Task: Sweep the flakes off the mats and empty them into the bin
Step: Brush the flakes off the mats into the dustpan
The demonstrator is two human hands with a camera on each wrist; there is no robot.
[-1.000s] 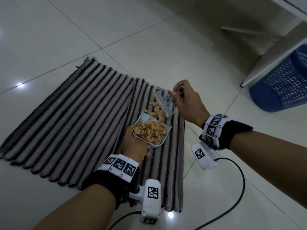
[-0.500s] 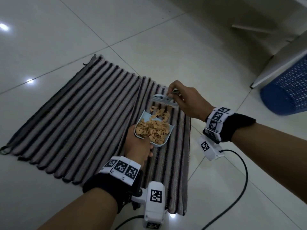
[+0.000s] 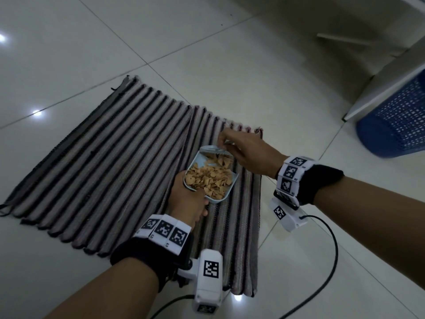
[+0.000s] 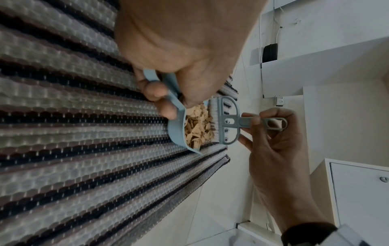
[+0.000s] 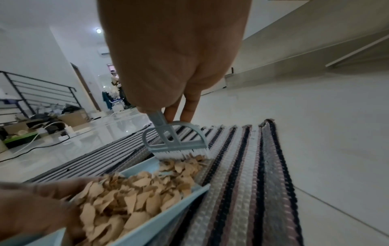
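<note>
A striped mat (image 3: 110, 166) lies on the white tile floor. On its right part rests a light blue dustpan (image 3: 197, 161) heaped with tan flakes (image 3: 210, 177). My left hand (image 3: 188, 199) grips the dustpan's handle (image 4: 168, 83). My right hand (image 3: 243, 150) pinches the handle of a small grey-blue brush (image 5: 174, 141). Its white bristles (image 5: 183, 154) stand at the dustpan's mouth, touching the flakes (image 5: 134, 191). In the left wrist view the brush (image 4: 229, 119) closes off the pan's open end.
A blue mesh bin (image 3: 395, 125) stands at the far right beside a white cabinet edge (image 3: 386, 88). A black cable (image 3: 322, 268) loops over the tiles to the right of the mat. Boxes and cables (image 5: 42, 126) lie far off across the floor.
The brush has swung from raised beside the pan down to its mouth, pushing the last flakes in. The left hand and dustpan have stayed in place.
</note>
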